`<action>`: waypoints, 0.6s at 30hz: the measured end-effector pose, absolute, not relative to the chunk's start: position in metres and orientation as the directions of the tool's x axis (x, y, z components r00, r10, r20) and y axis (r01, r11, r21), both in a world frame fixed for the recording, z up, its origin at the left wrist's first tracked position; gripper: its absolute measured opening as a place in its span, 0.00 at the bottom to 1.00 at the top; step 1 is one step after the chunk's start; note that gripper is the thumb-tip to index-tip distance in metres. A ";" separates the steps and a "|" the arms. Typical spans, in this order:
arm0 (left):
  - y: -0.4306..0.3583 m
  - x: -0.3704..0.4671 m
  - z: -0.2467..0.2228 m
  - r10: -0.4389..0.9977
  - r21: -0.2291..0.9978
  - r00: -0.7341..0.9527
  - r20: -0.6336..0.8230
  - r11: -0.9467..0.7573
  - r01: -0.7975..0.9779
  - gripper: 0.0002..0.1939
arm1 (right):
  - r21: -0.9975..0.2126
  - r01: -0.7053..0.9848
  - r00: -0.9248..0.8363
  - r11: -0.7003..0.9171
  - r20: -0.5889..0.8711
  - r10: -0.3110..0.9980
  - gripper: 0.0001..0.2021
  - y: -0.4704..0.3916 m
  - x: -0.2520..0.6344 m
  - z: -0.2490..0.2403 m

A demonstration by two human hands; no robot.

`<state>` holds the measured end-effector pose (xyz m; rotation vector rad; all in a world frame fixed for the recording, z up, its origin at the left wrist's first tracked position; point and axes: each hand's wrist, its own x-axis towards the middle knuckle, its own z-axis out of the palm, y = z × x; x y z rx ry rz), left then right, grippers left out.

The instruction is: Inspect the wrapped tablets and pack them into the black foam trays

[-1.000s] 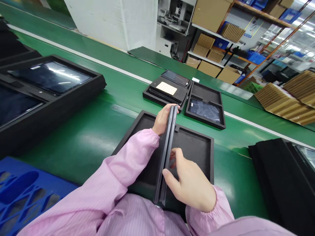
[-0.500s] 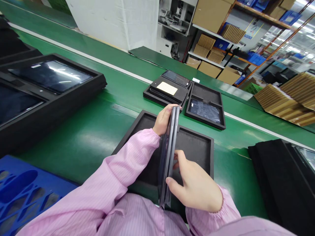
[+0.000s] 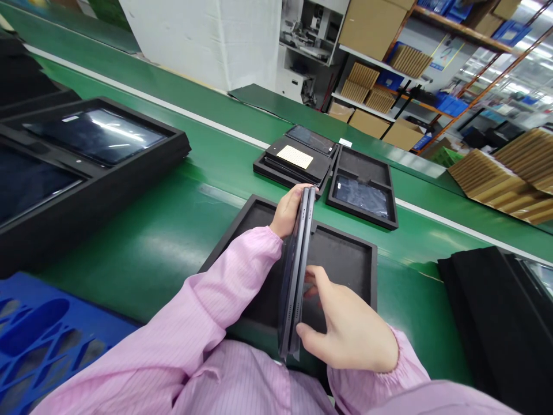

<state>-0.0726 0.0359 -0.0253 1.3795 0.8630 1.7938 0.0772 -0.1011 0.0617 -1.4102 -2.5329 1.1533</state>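
Two thin grey tablets [image 3: 298,271] stand on edge, face against face, upright in front of my body. My left hand [image 3: 287,210] is closed around their far end, its fingers partly hidden behind them. My right hand [image 3: 345,323] is at the near right side of the pair, thumb and fingers spread apart. Its thumb tip lies close to the right tablet's edge; whether it touches cannot be made out. Beneath the tablets lies a black foam tray [image 3: 345,253] with recessed compartments.
A tray with a tablet [image 3: 363,196] and a stack with a yellow label [image 3: 295,156] sit farther back on the green bench [image 3: 173,230]. Larger tablet trays [image 3: 173,151] are at left, a blue crate [image 3: 47,334] at lower left, black foam [image 3: 484,305] at right.
My right hand has shifted slightly right, its thumb drawing back from the face of the tablet edges. My left hand and the two tablets stay nearly in place.
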 end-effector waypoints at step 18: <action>0.041 -0.073 -0.028 0.858 0.851 -0.186 0.479 -0.506 -0.141 0.30 | -0.724 0.629 -0.651 0.284 -0.290 0.702 0.30 -0.095 0.084 0.061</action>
